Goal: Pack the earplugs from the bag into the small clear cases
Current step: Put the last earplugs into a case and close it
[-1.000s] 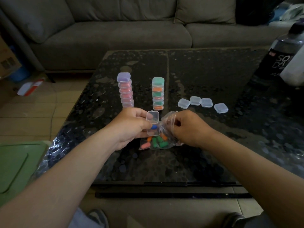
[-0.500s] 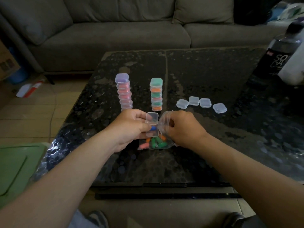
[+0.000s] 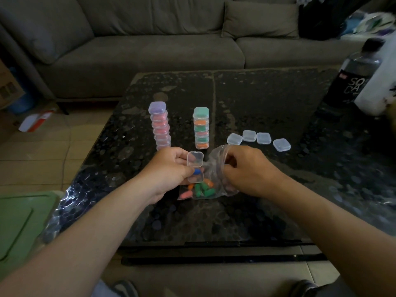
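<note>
The dark bottle (image 3: pixel 351 82) stands on the surface (image 3: pixel 267 99), far beyond and to the right of the right hand (image 3: pixel 250 170). It bears white letters "SO" above "CA", cut off at its edge. Its small red mark is unreadable.

grey sofa (image 3: pixel 150 50), tiled floor (image 3: pixel 42 151), dim light

Right hand (image 3: pixel 249 170) shifts only slightly inside the bag (image 3: pixel 214 159)

Domestic living room. A grey upholstered sofa (image 3: pixel 150 54) with a loose cushion (image 3: pixel 259 20) stands beyond the far edge of a low, dark speckled coffee table (image 3: pixel 267 99). Beige tiled floor (image 3: pixel 42 151) lies off its left edge. A dark drinks bottle (image 3: pixel 351 78) stands near its far right corner.
</note>
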Available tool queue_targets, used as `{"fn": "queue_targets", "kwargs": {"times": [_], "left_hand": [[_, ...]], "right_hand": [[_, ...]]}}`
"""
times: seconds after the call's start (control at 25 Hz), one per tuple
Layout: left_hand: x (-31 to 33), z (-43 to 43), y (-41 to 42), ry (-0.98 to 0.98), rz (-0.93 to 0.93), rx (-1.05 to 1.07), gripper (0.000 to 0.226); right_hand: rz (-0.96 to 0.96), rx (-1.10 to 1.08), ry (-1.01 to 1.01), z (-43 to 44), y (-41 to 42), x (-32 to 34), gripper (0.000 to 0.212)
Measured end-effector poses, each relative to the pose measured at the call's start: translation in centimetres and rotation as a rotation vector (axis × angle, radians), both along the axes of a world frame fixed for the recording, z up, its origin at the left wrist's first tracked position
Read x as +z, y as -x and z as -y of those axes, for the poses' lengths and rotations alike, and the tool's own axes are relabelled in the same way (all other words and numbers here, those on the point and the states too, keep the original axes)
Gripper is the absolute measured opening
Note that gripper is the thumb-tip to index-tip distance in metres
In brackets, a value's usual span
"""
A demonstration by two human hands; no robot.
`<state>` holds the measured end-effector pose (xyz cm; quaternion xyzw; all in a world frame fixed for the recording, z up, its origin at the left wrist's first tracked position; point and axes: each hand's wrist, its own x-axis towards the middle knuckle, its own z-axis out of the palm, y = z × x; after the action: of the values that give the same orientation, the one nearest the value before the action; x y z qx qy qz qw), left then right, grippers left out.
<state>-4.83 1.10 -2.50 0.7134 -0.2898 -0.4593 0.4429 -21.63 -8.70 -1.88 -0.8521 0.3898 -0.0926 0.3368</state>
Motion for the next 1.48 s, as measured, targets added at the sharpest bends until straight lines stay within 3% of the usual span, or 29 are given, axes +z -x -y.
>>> {"fn": "queue_targets", "kwargs": {"times": [0.44, 0.76, 1.0, 1.28, 1.48], "left_hand": [[0.2, -0.2, 0.4, 0.023, -0.025, 0.063, 0.022], [1.5, -0.4, 0.9, 0.157, -0.206, 0.145, 0.022], [2.0, -0.7, 1.7, 0.206, -0.244, 0.031, 0.022], [1.7, -0.6, 1.6, 0.221, -0.262, 0.016, 0.027], [1.9, -0.7, 1.4, 0.227, -0.300, 0.013, 0.027]], "right_hand": [[0.148, -0.038, 0.161, -0.4, 1.6, 1.2, 0.018], [0.356, -0.043, 0.342, -2.2, 1.9, 2.1, 0.021], [0.211, 0.098, 0.328, -2.8, 1.0, 1.4, 0.029], [0.221, 0.067, 0.278, -2.5, 0.8, 0.9, 0.013], [0.213, 0.091, 0.314, -2.3, 0.9, 0.8, 0.015]]}}
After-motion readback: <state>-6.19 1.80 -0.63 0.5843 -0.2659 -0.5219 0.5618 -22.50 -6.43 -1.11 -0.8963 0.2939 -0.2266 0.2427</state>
